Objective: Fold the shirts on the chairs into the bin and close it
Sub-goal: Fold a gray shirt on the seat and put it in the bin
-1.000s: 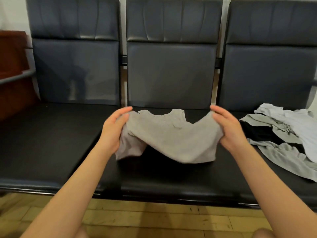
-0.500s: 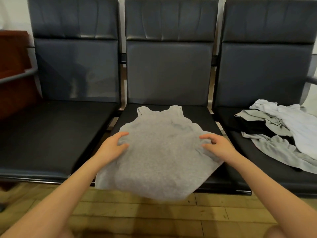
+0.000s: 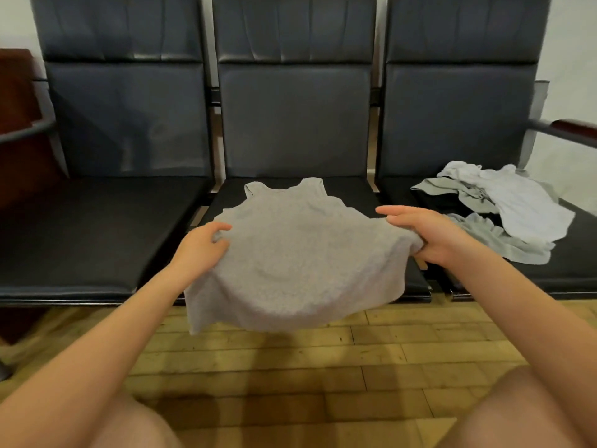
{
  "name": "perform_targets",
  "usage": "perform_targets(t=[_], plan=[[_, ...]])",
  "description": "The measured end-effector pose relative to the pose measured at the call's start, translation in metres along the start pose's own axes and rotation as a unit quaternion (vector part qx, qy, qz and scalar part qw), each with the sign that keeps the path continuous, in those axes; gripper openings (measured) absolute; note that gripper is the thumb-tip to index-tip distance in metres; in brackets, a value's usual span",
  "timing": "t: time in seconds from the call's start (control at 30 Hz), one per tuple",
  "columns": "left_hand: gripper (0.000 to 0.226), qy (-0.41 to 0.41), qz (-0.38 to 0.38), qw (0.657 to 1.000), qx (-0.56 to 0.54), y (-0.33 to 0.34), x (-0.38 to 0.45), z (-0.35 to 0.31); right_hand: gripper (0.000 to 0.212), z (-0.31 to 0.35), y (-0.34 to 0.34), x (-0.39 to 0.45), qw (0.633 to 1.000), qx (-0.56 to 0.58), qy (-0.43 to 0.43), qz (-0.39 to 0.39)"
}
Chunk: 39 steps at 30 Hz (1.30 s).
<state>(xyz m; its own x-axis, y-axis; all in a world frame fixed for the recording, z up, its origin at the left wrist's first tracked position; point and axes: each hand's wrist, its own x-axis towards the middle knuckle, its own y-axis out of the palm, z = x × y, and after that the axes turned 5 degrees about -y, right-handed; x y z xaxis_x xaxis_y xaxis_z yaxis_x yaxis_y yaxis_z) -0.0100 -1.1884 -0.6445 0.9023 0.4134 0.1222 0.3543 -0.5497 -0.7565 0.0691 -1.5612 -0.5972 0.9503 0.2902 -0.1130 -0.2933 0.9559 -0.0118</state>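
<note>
Both hands held the grey top [image 3: 290, 253] by its side edges, left hand [image 3: 202, 250] pinching one, right hand [image 3: 433, 234] gripping the other, likely to spread it flat for folding. It draped over the middle seat's [image 3: 349, 189] near edge; unfolded shirts [image 3: 504, 211] lay far right.

Chair tops [image 3: 294, 14] cut off by the top edge, black cloth [image 3: 442, 200] mostly under the pile [image 3: 504, 208].

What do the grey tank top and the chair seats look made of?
Grey tank top: soft knit fabric, likely cotton jersey; matte, heathered, drapes limply off the seat edge. Chair seats: black leather or vinyl, cannot tell which; smooth, slight sheen, stitched panels on the backs.
</note>
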Motion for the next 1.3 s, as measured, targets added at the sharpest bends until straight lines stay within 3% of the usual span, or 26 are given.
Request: perform_targets(t=[0.23,0.3,0.37,0.5,0.63,0.83,0.9,0.97,1.03,1.13,1.2,1.3], plan=[[0.034,0.035,0.037,0.987,0.151,0.02,0.005,0.019,0.028,-0.024,0.0,0.007,0.984,-0.166,0.044,-0.05],[0.032,0.039,0.017,0.981,0.188,0.021,0.007,0.022,0.025,-0.033,0.001,0.018,0.941,-0.33,0.025,-0.064],[0.031,0.033,0.008,0.981,0.192,0.021,0.013,0.022,0.035,-0.04,0.007,0.033,0.887,-0.455,0.009,-0.083],[0.035,0.016,0.035,0.992,0.118,0.022,0.04,0.017,0.044,-0.045,0.027,0.077,0.858,-0.491,-0.029,-0.144],[0.029,0.001,0.01,0.994,0.108,0.032,0.07,0.021,0.053,-0.057,0.046,0.122,0.814,-0.563,-0.044,-0.136],[0.037,-0.047,-0.069,0.993,0.084,0.047,0.108,0.023,0.062,-0.057,0.052,0.166,0.827,-0.545,-0.044,-0.129],[0.044,-0.066,-0.076,0.99,0.095,0.049,0.13,0.016,0.063,-0.052,0.054,0.188,0.847,-0.518,-0.026,-0.117],[0.053,-0.092,-0.044,0.99,0.094,0.05,0.153,0.009,0.061,-0.047,0.055,0.208,0.86,-0.5,-0.01,-0.106],[0.061,-0.095,0.003,0.984,0.151,0.051,0.173,0.007,0.053,-0.042,0.057,0.224,0.843,-0.533,0.001,-0.073],[0.051,-0.053,0.064,0.978,0.191,0.053,0.19,0.006,0.022,-0.041,0.061,0.239,0.837,-0.546,-0.023,-0.022],[0.04,-0.033,0.071,0.984,0.16,0.056,0.194,0.009,0.013,-0.041,0.061,0.245,0.892,-0.449,-0.052,-0.024],[0.039,-0.03,0.037,0.996,0.078,0.053,0.195,0.019,0.02,-0.032,0.047,0.253,0.973,-0.222,-0.025,-0.066]])
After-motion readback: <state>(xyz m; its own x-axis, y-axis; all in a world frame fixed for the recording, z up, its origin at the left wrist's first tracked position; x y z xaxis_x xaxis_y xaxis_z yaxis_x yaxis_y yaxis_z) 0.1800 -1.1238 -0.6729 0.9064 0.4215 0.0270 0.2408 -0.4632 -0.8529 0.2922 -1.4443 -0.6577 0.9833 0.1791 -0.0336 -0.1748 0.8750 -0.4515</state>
